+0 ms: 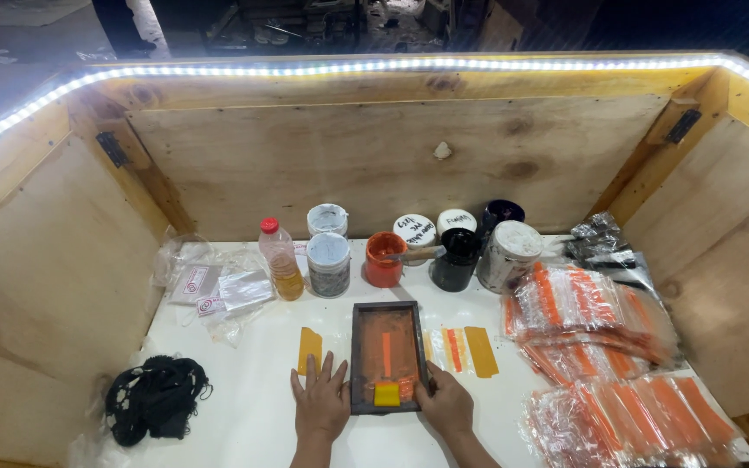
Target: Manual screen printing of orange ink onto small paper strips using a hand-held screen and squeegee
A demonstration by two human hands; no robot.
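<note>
Left hand: the left hand (321, 400) lay flat, fingers spread and gripping nothing, on the white table (253, 407), just at 9 o'clock of the frame.
Right hand: the right hand (446, 405) pressed against the frame's lower right corner; whether its fingers closed around the edge could not be told.
Frame: the dark screen frame (387, 356) lay flat on the table between both hands, its mesh stained orange.
Squeegee: a small yellow squeegee (387, 394) sat inside the frame at its 6 o'clock end.
Strips: one yellow strip (309, 347) lay at 9 o'clock of the frame; orange and yellow strips (468, 350) lay at 3 o'clock.
Pots: an orange ink pot (384, 258) with a stick in it, a black pot (455, 258) and grey tins (328, 263) stood in a row at 12 o'clock.
Bottle: a red-capped bottle (280, 259) stood at 11 o'clock.
Bags: stacked clear bags (595, 322) with orange stripes lay at 3 to 4 o'clock.
Netting: a black bundle (155, 397) lay at 8 o'clock, well apart.
</note>
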